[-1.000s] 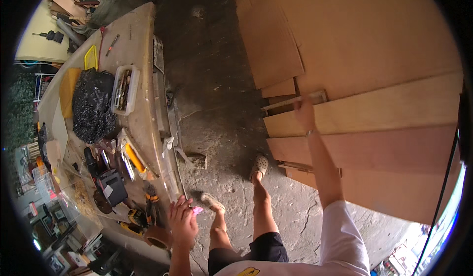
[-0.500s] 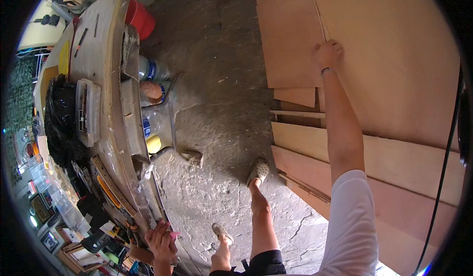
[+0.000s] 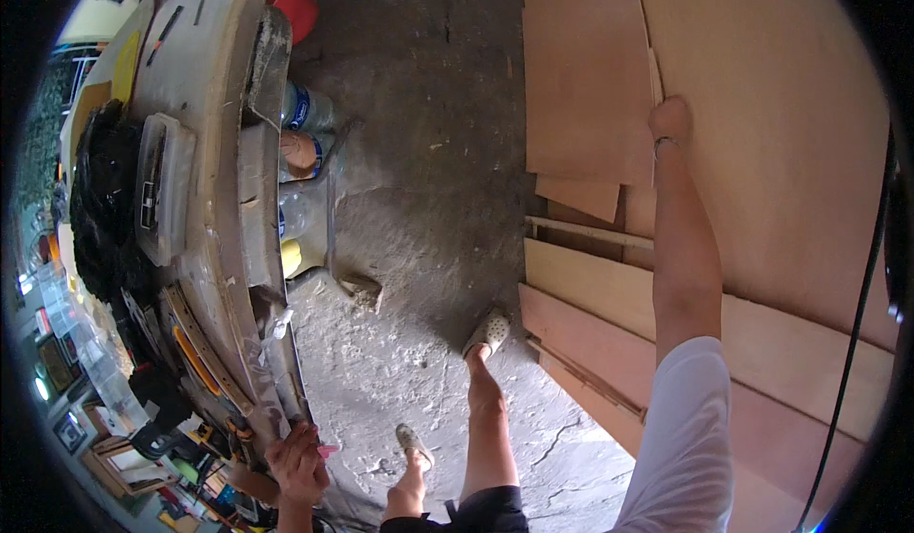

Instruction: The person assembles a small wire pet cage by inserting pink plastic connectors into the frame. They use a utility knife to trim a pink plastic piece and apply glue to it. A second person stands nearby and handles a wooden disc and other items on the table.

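My right hand is closed at the right edge of a thin brown plywood sheet, which leans with other boards on the right. Its fingers are curled over and partly hidden, and a bracelet sits at the wrist. Behind that sheet stands a larger, paler plywood panel. Low at the left, my left hand is beside the workbench edge with its fingers bent around a small pink thing; only its tip shows, so its kind is unclear.
The cluttered workbench runs along the left, bearing a clear plastic box and a black plastic bag. Bottles and a red bucket are beneath and beside it. Long boards lie lower right; a black cable hangs there.
My right hand has moved right and slightly nearer, and the brown sheet's edge has shifted right with it. The view has turned a little. My left hand keeps hold of the pink thing.
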{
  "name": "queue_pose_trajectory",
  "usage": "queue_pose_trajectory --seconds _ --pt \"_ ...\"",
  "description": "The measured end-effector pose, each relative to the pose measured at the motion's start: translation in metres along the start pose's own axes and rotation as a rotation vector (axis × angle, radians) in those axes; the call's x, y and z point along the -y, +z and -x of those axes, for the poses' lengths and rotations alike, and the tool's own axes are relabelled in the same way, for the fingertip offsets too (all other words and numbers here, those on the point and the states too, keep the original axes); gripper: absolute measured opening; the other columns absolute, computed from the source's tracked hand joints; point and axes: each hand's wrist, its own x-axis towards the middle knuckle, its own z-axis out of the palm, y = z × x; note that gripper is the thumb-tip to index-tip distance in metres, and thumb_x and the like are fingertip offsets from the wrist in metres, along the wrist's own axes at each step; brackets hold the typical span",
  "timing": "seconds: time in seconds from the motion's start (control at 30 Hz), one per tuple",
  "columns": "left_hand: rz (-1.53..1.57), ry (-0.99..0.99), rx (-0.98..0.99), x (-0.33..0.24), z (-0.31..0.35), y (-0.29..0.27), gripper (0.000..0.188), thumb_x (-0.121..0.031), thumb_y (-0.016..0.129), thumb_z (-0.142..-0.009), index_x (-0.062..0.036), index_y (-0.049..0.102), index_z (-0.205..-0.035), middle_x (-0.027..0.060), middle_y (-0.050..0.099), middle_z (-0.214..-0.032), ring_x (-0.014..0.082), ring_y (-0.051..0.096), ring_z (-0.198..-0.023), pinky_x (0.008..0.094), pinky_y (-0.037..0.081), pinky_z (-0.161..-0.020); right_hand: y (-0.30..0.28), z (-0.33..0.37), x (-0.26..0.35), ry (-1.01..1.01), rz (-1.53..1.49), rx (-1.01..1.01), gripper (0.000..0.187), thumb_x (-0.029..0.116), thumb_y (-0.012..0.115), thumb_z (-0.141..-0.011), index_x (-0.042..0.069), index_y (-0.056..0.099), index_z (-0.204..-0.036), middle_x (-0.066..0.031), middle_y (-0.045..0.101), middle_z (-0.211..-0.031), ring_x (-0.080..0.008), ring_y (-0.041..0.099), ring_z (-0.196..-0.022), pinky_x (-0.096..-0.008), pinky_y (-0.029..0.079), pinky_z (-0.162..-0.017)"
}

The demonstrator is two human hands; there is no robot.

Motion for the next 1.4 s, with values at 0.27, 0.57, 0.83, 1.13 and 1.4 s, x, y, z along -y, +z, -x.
queue_pose_trajectory --seconds 0.27,0.57,0.83,1.13,1.4 --pt "0.032 0.093 -0.075 0.005 -0.016 0.000 0.003 -0.015 0.061 -0.092 -0.0122 0.061 -0.091 0.0017 0.071 -0.120 0.0200 0.066 -0.119 0.0405 0.033 -0.106 -0.113 0.026 -0.050 -0.043 -0.014 -0.423 0.029 0.013 0.060 -0.086 -0.001 0.071 -0.109 -0.0249 0.071 -0.108 -0.0390 0.069 -0.102 -0.0441 0.054 -0.090" --pt "0.224 0.152 -0.180 0.009 0.000 0.008 0.034 -0.015 0.072 -0.081 -0.0185 0.068 -0.115 0.0039 0.069 -0.123 0.0208 0.063 -0.122 0.0431 0.040 -0.111 -0.429 0.175 -0.129 -0.403 -0.257 -0.661 0.042 0.019 0.062 -0.098 -0.003 0.055 -0.133 -0.0168 0.065 -0.124 -0.0249 0.062 -0.115 -0.0363 0.049 -0.099" --pt "0.860 0.248 -0.619 -0.025 0.070 -0.047 0.020 -0.007 0.068 -0.088 -0.0086 0.065 -0.107 0.0054 0.068 -0.120 0.0251 0.061 -0.123 0.0461 0.043 -0.106 -0.571 0.422 -0.133 -0.381 -0.618 -0.631 0.044 0.021 0.059 -0.099 0.000 0.054 -0.138 -0.0137 0.064 -0.126 -0.0233 0.062 -0.113 -0.0364 0.051 -0.093" --pt "1.496 -0.388 -0.926 0.148 0.347 -0.080 0.037 -0.023 0.055 -0.104 -0.0042 0.056 -0.136 0.0119 0.057 -0.138 0.0271 0.050 -0.133 0.0421 0.038 -0.111 -0.488 0.704 0.090 -0.633 -0.971 -0.084 0.047 0.021 0.060 -0.099 0.003 0.054 -0.141 -0.0107 0.064 -0.126 -0.0175 0.062 -0.108 -0.0333 0.052 -0.083" --pt "2.246 -0.576 -0.898 0.208 0.476 0.047 0.039 -0.029 0.054 -0.106 -0.0083 0.054 -0.138 0.0071 0.056 -0.141 0.0210 0.050 -0.134 0.0407 0.038 -0.115 -0.273 0.871 0.345 -0.859 -0.932 0.803 0.028 0.022 0.056 -0.104 0.002 0.060 -0.123 -0.0022 0.069 -0.092 -0.0081 0.066 -0.069 -0.0233 0.054 -0.055"
